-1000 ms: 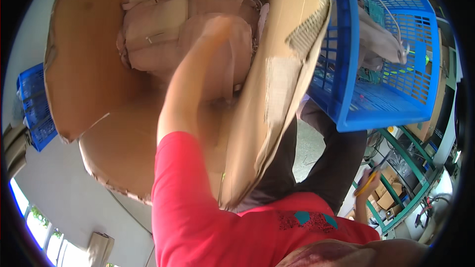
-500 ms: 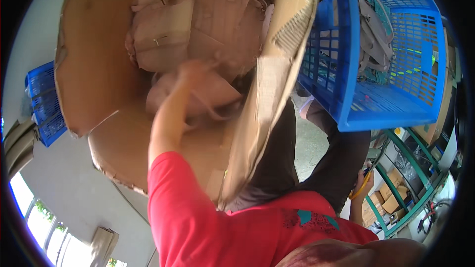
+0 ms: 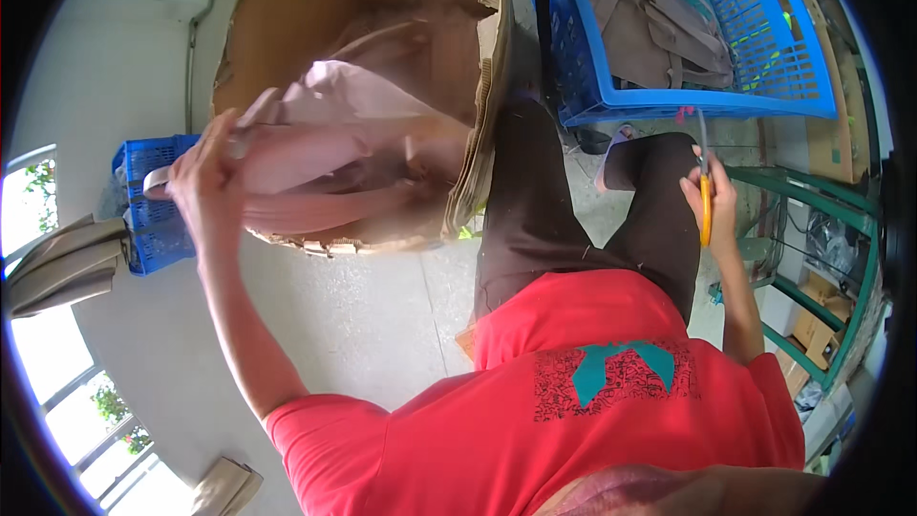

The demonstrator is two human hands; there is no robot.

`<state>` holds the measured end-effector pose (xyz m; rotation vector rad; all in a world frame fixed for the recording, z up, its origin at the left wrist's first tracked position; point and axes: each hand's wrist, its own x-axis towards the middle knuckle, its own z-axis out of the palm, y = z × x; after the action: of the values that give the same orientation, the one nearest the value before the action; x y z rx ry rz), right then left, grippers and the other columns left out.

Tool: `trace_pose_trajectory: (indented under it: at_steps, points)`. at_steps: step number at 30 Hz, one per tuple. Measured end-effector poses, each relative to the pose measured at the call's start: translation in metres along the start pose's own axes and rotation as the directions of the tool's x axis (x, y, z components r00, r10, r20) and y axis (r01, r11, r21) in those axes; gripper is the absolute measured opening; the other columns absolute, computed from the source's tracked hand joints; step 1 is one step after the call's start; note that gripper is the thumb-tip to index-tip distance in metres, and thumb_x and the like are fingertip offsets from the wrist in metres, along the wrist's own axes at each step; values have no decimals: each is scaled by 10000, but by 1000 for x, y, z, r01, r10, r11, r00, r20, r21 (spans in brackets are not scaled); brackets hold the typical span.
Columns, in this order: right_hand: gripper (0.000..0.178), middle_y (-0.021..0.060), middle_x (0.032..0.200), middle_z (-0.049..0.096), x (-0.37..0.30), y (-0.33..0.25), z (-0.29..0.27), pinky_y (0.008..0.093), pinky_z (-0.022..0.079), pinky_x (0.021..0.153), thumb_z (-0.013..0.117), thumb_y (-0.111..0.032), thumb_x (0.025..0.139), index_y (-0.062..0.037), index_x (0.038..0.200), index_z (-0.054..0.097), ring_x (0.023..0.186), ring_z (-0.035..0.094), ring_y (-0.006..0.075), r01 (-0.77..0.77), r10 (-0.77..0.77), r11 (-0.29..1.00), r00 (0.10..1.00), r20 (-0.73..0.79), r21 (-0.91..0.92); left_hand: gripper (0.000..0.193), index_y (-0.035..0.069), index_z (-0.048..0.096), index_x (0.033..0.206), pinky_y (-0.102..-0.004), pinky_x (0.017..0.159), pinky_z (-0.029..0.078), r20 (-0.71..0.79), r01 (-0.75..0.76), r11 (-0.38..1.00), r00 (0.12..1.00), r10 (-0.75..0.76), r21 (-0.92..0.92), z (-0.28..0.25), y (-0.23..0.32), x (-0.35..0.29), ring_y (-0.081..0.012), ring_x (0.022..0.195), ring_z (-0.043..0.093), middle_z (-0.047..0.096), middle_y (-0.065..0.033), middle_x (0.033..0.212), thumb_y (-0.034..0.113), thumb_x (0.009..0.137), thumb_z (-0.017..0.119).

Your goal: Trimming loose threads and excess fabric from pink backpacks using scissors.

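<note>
light: bright daylight, windows [image 3: 59, 355] at left blown out | shadow: cardboard box [image 3: 272, 53] interior dimmer | blur: pinkish fabric [image 3: 301, 158] motion-smeared | lens: straight edges bowed, corners black | shirt print [image 3: 591, 377] fairly crisp

Head view, one: left fisheye of a side-by-side, head-worn pair. Standpoint: directly above the shirt [image 3: 458, 449], which fills the lower middle at close range. Facing: down, along the trousers [image 3: 535, 220] to the floor [image 3: 373, 306]. Range: left hand [image 3: 205, 177] and right hand [image 3: 723, 203] near, one each side; box [image 3: 272, 38] and crate [image 3: 707, 101] toward the top. Field: very wide, round, dark-cornered; window [image 3: 43, 196] cut by the left rim.
</note>
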<state>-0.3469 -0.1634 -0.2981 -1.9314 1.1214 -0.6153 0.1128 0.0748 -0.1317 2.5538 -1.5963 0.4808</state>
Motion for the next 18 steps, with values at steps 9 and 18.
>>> trace_pose_trajectory:
  at_steps: [9, 18]
  points:
    - [484, -14, 695, 492, 22, -72, 7, 185, 393, 586, 639, 36, 725, -23, 1179, 483, 622, 440, 45, 338, -358, 890, 934, 11, 306, 522, 152, 476, 1259, -276, 665, 451, 335, 26, 976, 937, -98, 214, -145, -23, 33, -125, 626, 524, 641, -116, 866, -32, 773, 423]
    - [466, 21, 717, 558, 7, -116, -1, 225, 448, 624, 698, -71, 724, -41, 1141, 492, 638, 532, 106, 306, -356, 824, 934, 16, 478, 429, -8, 529, 1140, -329, 966, 312, -61, -38, 980, 998, 26, -197, -264, 10, 41, -220, 1085, 497, 573, -124, 1103, 260, 810, 586]
